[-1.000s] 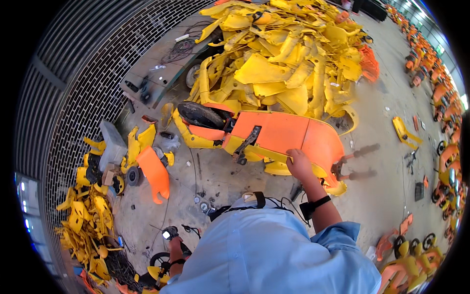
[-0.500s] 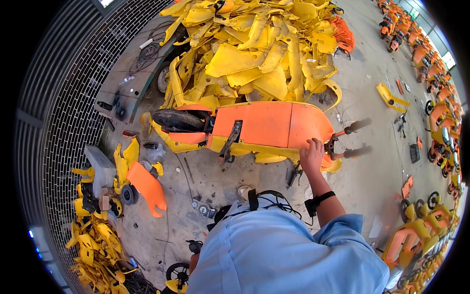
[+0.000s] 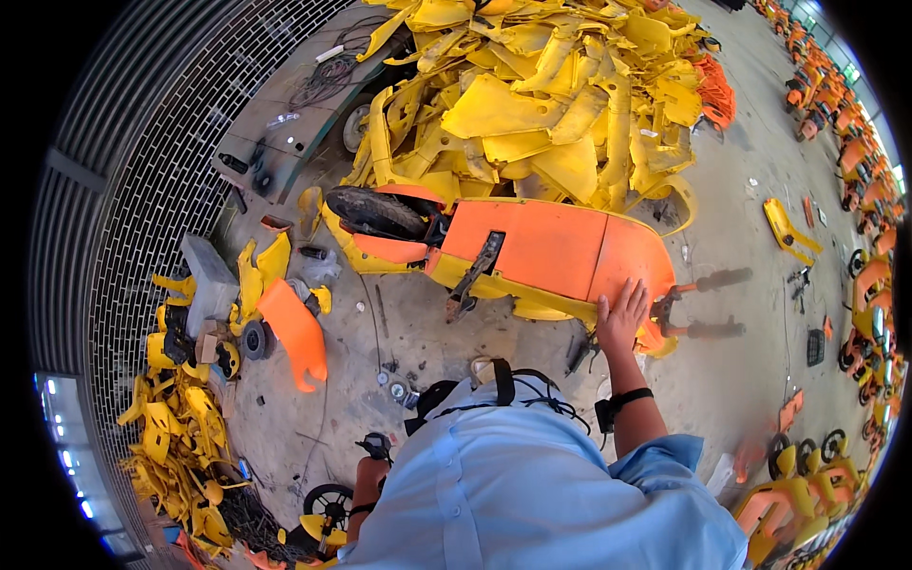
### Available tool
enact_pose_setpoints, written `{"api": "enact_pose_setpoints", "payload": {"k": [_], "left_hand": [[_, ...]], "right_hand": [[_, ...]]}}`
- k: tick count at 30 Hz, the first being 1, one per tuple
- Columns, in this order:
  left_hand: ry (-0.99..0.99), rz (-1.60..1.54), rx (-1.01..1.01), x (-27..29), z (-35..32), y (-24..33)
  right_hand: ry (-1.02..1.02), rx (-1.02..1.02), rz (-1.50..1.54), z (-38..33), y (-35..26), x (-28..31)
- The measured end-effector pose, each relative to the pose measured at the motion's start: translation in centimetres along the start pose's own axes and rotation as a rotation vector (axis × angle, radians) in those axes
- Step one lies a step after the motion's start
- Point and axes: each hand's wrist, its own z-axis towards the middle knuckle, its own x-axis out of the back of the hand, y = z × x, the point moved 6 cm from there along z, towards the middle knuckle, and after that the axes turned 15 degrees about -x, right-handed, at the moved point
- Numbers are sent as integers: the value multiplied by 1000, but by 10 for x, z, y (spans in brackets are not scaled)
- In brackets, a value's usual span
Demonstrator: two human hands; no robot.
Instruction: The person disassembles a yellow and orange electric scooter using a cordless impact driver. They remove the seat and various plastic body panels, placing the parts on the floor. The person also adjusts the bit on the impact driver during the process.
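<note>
A scooter body [image 3: 532, 242] with orange panels and yellow edges lies across the floor in front of me. Its black-tyred wheel [image 3: 375, 211] is at the left end, and two grey prongs [image 3: 708, 304] stick out at the right end. My right hand [image 3: 619, 318] rests flat, fingers spread, on the orange panel near that right end. Low down, left of my blue shirt, my left hand [image 3: 370, 465] hangs at my side, around a dark tool-like object [image 3: 377, 444]. Its fingers are mostly hidden.
A heap of yellow panels [image 3: 532, 114] rises just behind the scooter. Left lie a loose orange panel [image 3: 296, 332], a small wheel [image 3: 256, 339] and another yellow pile [image 3: 180, 437]. Rows of orange scooters [image 3: 869, 180] line the right. A spoked wheel [image 3: 328, 503] is near my left arm.
My right hand's fingers have gone from bent to spread flat on the orange panel. The whole view has shifted, and more of my left forearm shows.
</note>
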Motion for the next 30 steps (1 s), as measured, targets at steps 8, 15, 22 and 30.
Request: {"api": "enact_pose_setpoints", "payload": {"k": [8, 15, 22, 30], "left_hand": [[-120, 32, 76, 9, -3, 35], [-84, 94, -27, -1, 6, 35], [-120, 122, -70, -12, 5, 43], [-59, 23, -280, 11, -33, 65]], "right_hand": [[-7, 21, -11, 8, 4, 0], [-54, 26, -32, 5, -1, -1], [-59, 38, -20, -1, -3, 2], [-42, 49, -47, 11, -6, 2]]}}
